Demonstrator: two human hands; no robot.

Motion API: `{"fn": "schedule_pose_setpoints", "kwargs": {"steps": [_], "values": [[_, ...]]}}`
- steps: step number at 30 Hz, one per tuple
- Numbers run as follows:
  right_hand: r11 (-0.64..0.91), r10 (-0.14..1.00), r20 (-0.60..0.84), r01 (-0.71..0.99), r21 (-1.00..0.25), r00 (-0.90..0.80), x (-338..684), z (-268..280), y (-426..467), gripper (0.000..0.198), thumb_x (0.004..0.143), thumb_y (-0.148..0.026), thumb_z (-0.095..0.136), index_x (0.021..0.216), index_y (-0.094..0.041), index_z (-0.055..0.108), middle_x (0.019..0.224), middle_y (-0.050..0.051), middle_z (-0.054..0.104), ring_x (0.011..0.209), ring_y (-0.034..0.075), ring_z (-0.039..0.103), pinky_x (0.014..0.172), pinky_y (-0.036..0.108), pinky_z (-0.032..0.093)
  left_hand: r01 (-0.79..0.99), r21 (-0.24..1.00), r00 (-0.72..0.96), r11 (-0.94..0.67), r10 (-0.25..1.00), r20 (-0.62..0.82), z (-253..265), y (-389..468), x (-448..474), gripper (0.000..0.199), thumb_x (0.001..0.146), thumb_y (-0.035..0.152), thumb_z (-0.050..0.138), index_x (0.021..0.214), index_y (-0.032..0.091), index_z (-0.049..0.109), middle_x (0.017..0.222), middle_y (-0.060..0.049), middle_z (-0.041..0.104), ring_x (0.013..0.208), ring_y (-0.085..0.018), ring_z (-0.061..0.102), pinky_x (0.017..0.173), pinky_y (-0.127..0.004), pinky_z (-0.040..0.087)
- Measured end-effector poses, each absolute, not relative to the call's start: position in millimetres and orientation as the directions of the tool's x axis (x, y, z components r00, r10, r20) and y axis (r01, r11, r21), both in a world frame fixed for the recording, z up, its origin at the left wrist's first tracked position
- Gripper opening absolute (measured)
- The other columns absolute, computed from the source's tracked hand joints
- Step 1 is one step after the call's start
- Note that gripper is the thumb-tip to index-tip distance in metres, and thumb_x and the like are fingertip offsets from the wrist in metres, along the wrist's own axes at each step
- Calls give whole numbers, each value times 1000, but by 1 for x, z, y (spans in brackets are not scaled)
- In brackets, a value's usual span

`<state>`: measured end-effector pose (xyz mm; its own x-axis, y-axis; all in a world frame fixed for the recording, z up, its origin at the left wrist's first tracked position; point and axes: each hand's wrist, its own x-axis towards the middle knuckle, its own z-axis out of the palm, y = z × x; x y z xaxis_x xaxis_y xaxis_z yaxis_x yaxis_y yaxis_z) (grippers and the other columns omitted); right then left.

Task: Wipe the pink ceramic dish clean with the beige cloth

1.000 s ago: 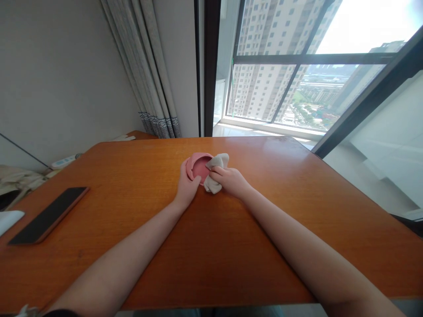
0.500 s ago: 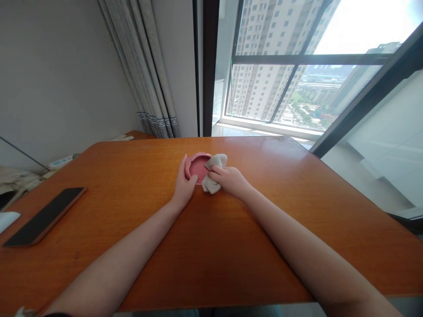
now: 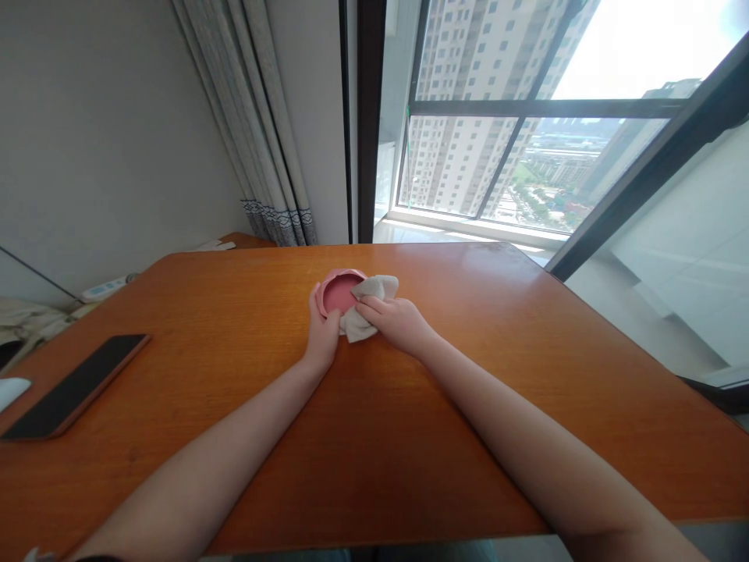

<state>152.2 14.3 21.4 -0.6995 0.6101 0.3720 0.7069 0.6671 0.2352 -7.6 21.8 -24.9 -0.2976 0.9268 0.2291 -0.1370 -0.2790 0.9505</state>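
High-rise home room, patterned curtain [image 3: 257, 140], wooden table [image 3: 468, 437], window [image 3: 468, 160] facing tower block [image 3: 462, 55]

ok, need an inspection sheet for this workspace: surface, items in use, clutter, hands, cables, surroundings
Surface: brown wooden table, glossy.
Items in use: pink bowl, opening tilted toward the camera; pale crumpled cloth at its right side.
Clutter: long dark flat slab at left; white object beside it, cut off by the frame.
Hands: left hand holds the bowl; right hand grips the cloth.
Cables: thin dark line at far left; can't tell if it's a cable.
Surroundings: grey curtain, large window with high-rise outside.
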Motion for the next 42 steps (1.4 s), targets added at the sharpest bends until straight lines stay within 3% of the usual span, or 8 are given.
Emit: {"fn": "schedule_pose_setpoints", "kwargs": {"steps": [3, 8, 15, 23, 28, 33, 38, 42], "values": [[663, 614, 370, 710, 239, -698, 160, 21, 20, 28, 95, -18, 33, 109, -19, 57, 109, 8, 61, 75, 13, 55, 54, 28, 29, -28, 937, -295, -348, 899, 325, -28, 26, -11, 67, 70, 11, 51, 135, 22, 34, 142, -6, 40, 129, -19, 40, 109, -31, 32], [706, 587, 353, 674, 217, -729, 159, 22, 21, 26, 94, -16, 36, 109, -19, 57, 116, 8, 59, 83, 14, 55, 58, 28, 32, -55, 947, -293, -317, 912, 288, -29, 25, -12, 70, 73, 13, 52, 138, 25, 30, 142, -5, 39, 128, -21, 42, 106, -33, 37], [719, 628, 280, 679, 148, -726, 147, 21, 12, 19, 88, -14, 42, 94, -16, 60, 91, 7, 62, 68, 14, 54, 55, 28, 29, -86, 956, -288, -279, 926, 245, -30, 24, -11, 75, 70, 13, 56, 140, 27, 30, 140, -5, 42, 125, -20, 45, 104, -34, 38], [719, 608, 310, 673, 175, -731, 137, 17, 8, 20, 90, -14, 40, 91, -17, 59, 91, 7, 62, 65, 13, 54, 54, 29, 29, -185, 963, -434, -196, 896, 99, -27, 22, -6, 46, 62, 8, 48, 107, 20, 52, 101, -5, 60, 90, -17, 59, 84, -33, 50], [690, 619, 328, 693, 207, -714, 158, 19, 19, 21, 92, -17, 41, 99, -18, 60, 113, 9, 60, 70, 13, 56, 55, 28, 30, 81, 955, -336, -284, 895, 295, -20, 21, -12, 53, 62, 7, 51, 113, 21, 51, 112, -4, 58, 105, -20, 55, 97, -36, 43], [705, 577, 397, 680, 199, -714, 154, 16, 19, 23, 93, -17, 40, 89, -17, 63, 91, 6, 63, 64, 12, 50, 58, 29, 29, 75, 920, -374, -385, 844, 384, -19, 11, -4, 69, 69, 15, 61, 132, 23, 35, 140, -8, 40, 129, -20, 39, 110, -34, 30], [762, 484, 451, 615, 205, -750, 141, 11, 17, 24, 93, -14, 39, 92, -15, 62, 83, 4, 61, 62, 12, 45, 60, 30, 28, -164, 944, -393, -286, 897, 203, -30, 11, 2, 71, 73, 15, 54, 137, 28, 26, 146, -6, 35, 127, -20, 43, 104, -35, 39], [754, 509, 397, 618, 222, -764, 150, 16, 22, 18, 92, -16, 43, 91, -16, 61, 89, 3, 62, 64, 12, 47, 61, 30, 27, -158, 959, -362, -237, 917, 167, -27, 17, -5, 69, 71, 12, 49, 136, 29, 32, 144, -4, 37, 119, -19, 51, 92, -30, 48]]}}
